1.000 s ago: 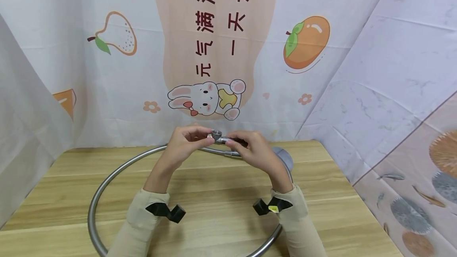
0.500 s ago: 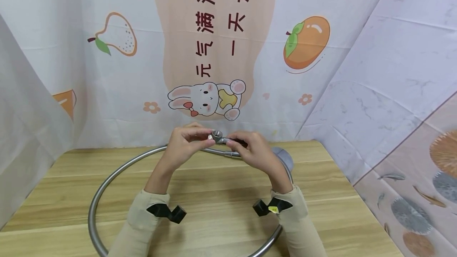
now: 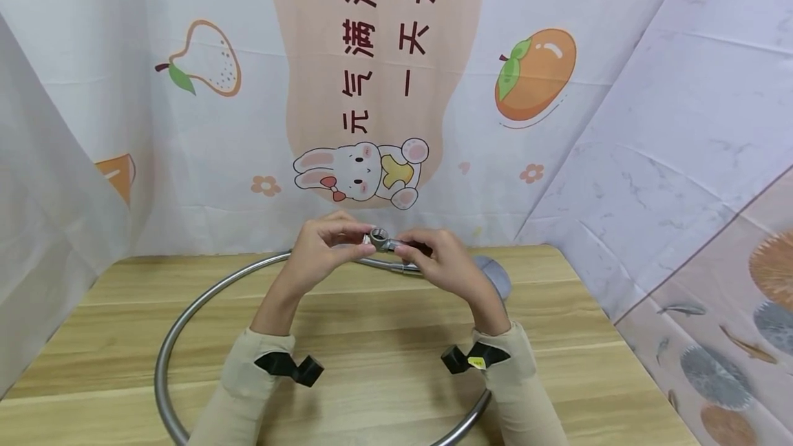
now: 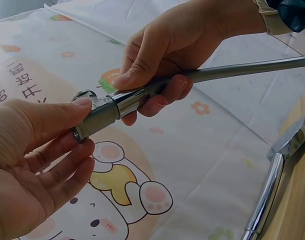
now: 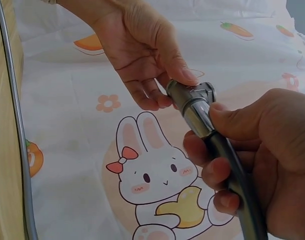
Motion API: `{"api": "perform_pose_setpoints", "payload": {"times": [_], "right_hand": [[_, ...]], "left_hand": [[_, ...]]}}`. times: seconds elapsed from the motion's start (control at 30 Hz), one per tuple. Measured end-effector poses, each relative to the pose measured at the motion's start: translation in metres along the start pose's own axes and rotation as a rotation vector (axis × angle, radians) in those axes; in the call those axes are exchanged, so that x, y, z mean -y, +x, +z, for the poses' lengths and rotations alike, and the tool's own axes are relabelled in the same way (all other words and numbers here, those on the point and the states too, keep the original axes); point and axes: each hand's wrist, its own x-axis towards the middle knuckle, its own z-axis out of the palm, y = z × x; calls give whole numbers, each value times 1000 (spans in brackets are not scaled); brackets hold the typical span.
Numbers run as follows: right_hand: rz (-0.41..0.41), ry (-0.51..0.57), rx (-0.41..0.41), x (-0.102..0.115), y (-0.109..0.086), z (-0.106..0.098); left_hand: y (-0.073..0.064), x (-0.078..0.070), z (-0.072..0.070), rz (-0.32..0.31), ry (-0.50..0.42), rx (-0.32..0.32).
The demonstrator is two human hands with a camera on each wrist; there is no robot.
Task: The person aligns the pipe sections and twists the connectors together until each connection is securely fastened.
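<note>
A small metal pipe fitting (image 3: 379, 240) with a threaded round opening is pinched between the thumb and fingers of my left hand (image 3: 319, 246). My right hand (image 3: 441, 260) grips the end of a shower hose, thumb by its chrome nut (image 4: 131, 101) and fingers curled round the hose (image 5: 232, 170). Nut and fitting meet end to end; the threads at the joint are hidden. Both hands are raised near the table's far edge. The rest of the grey metal hose (image 3: 167, 343) loops over the table toward a shower head (image 3: 493, 277) behind my right wrist.
The wooden table (image 3: 372, 336) lies under my arms. A white printed cloth (image 3: 204, 157) with a rabbit hangs just behind the hands, and more cloth (image 3: 650, 157) stands along the right side.
The fitting has turned a little, so its threaded opening faces the head camera more. Both hands keep their hold in nearly the same place.
</note>
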Motion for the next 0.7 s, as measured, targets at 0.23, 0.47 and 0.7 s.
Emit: {"api": "perform_pose_setpoints", "payload": {"times": [0.23, 0.47, 0.7], "right_hand": [[26, 5, 20, 4, 1, -3], [6, 73, 31, 2, 0, -4], [1, 85, 43, 2, -3, -8]], "left_hand": [[0, 0, -2, -66, -63, -4], [0, -2, -4, -85, -78, -2], [-1, -5, -6, -83, -93, 15]]}}
